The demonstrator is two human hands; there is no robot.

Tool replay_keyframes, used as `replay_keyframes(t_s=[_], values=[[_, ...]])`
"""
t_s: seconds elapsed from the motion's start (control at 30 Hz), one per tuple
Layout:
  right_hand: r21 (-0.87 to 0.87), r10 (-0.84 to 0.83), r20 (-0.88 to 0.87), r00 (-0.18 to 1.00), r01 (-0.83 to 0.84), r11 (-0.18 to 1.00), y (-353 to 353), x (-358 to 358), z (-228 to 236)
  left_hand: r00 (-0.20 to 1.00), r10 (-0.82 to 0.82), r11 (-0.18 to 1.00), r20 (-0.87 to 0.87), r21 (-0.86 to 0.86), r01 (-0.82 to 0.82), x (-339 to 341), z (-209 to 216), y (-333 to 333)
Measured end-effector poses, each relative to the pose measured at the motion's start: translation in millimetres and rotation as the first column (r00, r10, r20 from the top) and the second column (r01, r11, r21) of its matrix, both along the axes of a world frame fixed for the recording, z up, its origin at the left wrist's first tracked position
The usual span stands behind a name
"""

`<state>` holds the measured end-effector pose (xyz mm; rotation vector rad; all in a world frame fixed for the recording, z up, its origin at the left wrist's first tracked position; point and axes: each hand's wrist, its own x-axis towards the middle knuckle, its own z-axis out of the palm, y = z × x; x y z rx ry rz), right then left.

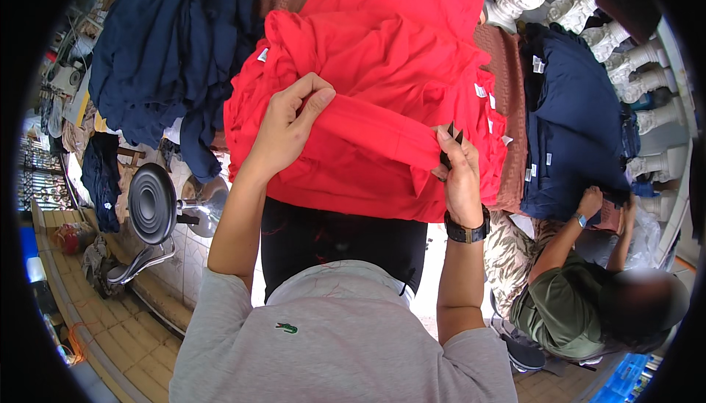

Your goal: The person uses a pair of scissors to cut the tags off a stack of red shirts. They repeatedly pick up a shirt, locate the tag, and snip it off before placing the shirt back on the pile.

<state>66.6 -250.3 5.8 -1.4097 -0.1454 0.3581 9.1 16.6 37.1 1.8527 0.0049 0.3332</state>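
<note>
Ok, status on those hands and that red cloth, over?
Left grip pinching red cloth. Right grip at its other end, holding small dark tool. Red garment pile beneath.

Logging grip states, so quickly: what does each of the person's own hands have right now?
Left hand: closed, pinching the red fabric.
Right hand: closed, holding the red fabric and a small dark pointed tool.

Red cloth (375, 129) bars the gap between my left hand (290, 120) and right hand (462, 171); open air above both. Red pile (382, 50) beneath; navy pile (173, 57) beyond my left.
</note>
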Motion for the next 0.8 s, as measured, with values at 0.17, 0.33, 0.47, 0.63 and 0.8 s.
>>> replay_keyframes(t_s=[0.17, 0.33, 0.47, 0.63, 0.8], values=[[0.009, 0.067, 0.071, 0.995, -0.067, 0.998, -0.6, -2.1, 9.1, 1.0, -0.006, 1.0, 0.015, -0.006, 0.006, -0.3, 1.6, 0.3], [-0.02, 0.037, 0.253, 0.967, -0.033, 0.999, 6.2, -6.5, 16.3, 0.999, -0.038, 0.995, -0.002, -0.09, 0.037, -3.1, 6.7, 0.1], [-0.084, -0.184, 0.828, 0.53, 0.44, 0.894, 5.7, -4.4, 5.4, 0.856, -0.076, 0.794, 0.512, 0.55, -0.258, -2.5, 6.8, 1.5], [0.058, -0.325, 0.861, 0.391, 0.56, 0.826, 7.3, -14.4, -5.0, 0.798, 0.078, 0.827, 0.597, 0.408, -0.386, -7.4, -7.5, 5.2], [-0.2, -0.087, 0.819, 0.567, 0.423, 0.884, 26.5, -39.2, -0.6, 0.837, 0.099, 0.915, 0.538, 0.281, -0.289, -14.9, -13.5, -5.4]])
